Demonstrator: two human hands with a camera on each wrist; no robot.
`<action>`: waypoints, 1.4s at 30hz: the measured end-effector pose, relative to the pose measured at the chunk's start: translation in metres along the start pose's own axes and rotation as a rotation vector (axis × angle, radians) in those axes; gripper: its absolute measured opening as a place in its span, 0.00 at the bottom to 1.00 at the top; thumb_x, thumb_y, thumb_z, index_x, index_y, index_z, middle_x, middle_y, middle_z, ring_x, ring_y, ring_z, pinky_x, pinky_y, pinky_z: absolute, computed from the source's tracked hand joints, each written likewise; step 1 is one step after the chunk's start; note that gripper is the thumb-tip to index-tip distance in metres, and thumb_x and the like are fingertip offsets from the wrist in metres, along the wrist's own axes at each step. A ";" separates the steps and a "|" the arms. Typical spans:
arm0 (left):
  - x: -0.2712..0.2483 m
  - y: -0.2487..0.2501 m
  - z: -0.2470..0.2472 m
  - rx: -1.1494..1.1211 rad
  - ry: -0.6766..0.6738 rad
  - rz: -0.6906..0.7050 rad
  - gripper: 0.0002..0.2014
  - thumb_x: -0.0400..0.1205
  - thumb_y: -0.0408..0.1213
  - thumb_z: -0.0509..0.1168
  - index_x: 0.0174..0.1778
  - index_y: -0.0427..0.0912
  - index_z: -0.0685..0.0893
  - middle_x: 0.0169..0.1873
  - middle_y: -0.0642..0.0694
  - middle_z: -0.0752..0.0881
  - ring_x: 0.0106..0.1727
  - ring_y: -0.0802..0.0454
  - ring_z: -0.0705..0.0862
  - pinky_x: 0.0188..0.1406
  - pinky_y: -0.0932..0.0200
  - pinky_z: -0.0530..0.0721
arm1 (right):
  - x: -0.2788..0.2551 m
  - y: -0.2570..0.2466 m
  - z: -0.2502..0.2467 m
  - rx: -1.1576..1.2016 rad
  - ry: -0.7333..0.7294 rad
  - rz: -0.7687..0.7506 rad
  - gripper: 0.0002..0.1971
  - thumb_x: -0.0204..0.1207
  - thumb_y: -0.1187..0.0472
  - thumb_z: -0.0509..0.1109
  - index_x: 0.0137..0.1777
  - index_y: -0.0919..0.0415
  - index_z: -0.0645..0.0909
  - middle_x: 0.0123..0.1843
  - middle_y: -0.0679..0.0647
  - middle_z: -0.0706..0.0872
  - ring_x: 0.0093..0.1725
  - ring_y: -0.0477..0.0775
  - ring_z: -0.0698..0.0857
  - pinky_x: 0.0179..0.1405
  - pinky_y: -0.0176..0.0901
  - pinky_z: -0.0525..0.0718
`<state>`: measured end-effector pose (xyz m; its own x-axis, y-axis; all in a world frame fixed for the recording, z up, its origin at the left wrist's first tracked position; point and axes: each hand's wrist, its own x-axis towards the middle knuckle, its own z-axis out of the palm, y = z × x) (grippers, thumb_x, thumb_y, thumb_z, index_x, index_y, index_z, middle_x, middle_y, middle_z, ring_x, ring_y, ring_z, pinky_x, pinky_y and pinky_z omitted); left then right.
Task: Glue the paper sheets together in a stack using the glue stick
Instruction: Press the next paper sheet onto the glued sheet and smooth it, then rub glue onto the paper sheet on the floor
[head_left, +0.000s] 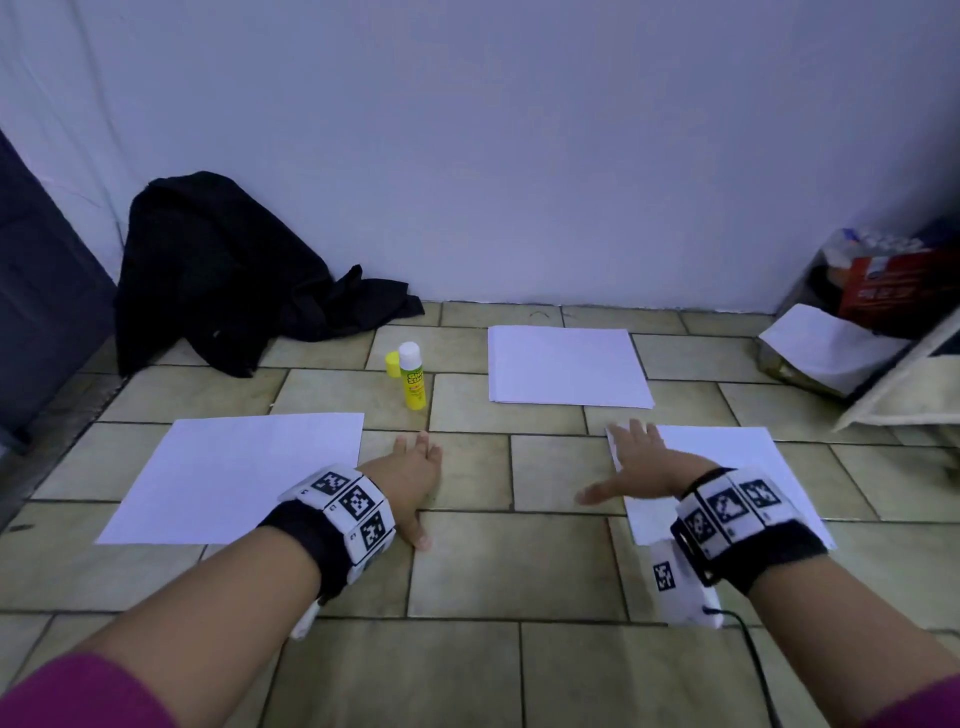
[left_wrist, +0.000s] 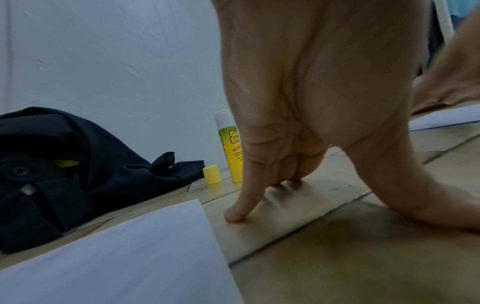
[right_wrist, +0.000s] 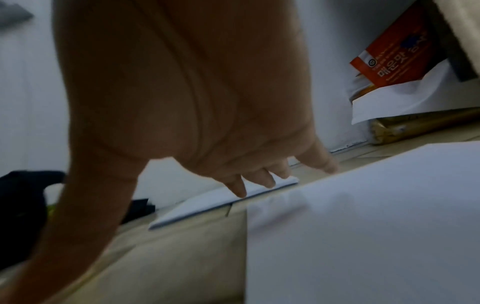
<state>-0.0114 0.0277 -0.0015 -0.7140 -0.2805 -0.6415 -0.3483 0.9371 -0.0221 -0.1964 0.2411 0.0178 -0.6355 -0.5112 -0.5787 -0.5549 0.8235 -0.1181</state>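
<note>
**Both hands flat and empty, glue stick standing uncapped**

While our left hand (head_left: 413, 475) rests on the floor (head_left: 467, 566) with its fingers spread and straight, it holds nothing; the left wrist view shows the fingers (left_wrist: 237, 207) pressing on bare tile just beside the corner of the left sheet (head_left: 234, 475). That sheet lies at about 9 o'clock from the hand, flat on the tiles.

Our right hand (head_left: 641, 465) is spread wide too, thumb out toward 9 o'clock, and grips nothing. It sits over the 10 o'clock corner of the right sheet (head_left: 727, 467). The right wrist view is blurred, so we cannot tell whether the fingertips touch the paper or hover just above it.

The glue stick (head_left: 411, 376) stands upright at 12 o'clock from our left hand, well apart from it, with its white top showing. Its yellow cap (head_left: 392, 364) stands on the floor just beside it, on the 9 o'clock side.

A stack (head_left: 569, 366) of white sheets lies at 12 o'clock from our right hand, near the wall (head_left: 519, 156), apart from both single sheets.

A black garment (head_left: 223, 275) is heaped against the wall at 10 o'clock. At 2 o'clock an orange box (head_left: 893, 291) sits with other clutter in the corner.
</note>
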 end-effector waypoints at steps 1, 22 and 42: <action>0.000 0.000 0.001 -0.001 0.000 -0.006 0.63 0.71 0.49 0.78 0.82 0.33 0.34 0.82 0.34 0.32 0.83 0.30 0.38 0.81 0.37 0.56 | -0.011 0.000 0.010 -0.052 -0.050 0.011 0.65 0.64 0.31 0.73 0.84 0.60 0.32 0.84 0.62 0.31 0.83 0.65 0.32 0.81 0.68 0.48; -0.048 -0.044 0.028 -0.333 0.416 -0.076 0.48 0.78 0.58 0.67 0.85 0.42 0.48 0.85 0.48 0.44 0.85 0.51 0.40 0.83 0.50 0.53 | -0.042 -0.007 0.041 -0.163 -0.096 0.039 0.77 0.55 0.37 0.83 0.78 0.64 0.20 0.80 0.59 0.21 0.81 0.61 0.27 0.81 0.68 0.42; -0.081 -0.099 0.031 -0.213 0.604 -0.573 0.12 0.81 0.31 0.59 0.59 0.39 0.81 0.37 0.45 0.84 0.35 0.46 0.83 0.28 0.60 0.73 | -0.042 -0.003 0.044 -0.167 -0.049 0.019 0.77 0.54 0.34 0.81 0.79 0.62 0.21 0.81 0.58 0.21 0.82 0.59 0.27 0.81 0.67 0.41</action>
<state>0.1002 -0.0357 0.0290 -0.5727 -0.8179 -0.0554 -0.8176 0.5748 -0.0342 -0.1446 0.2707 0.0066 -0.6224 -0.4796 -0.6185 -0.6269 0.7786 0.0271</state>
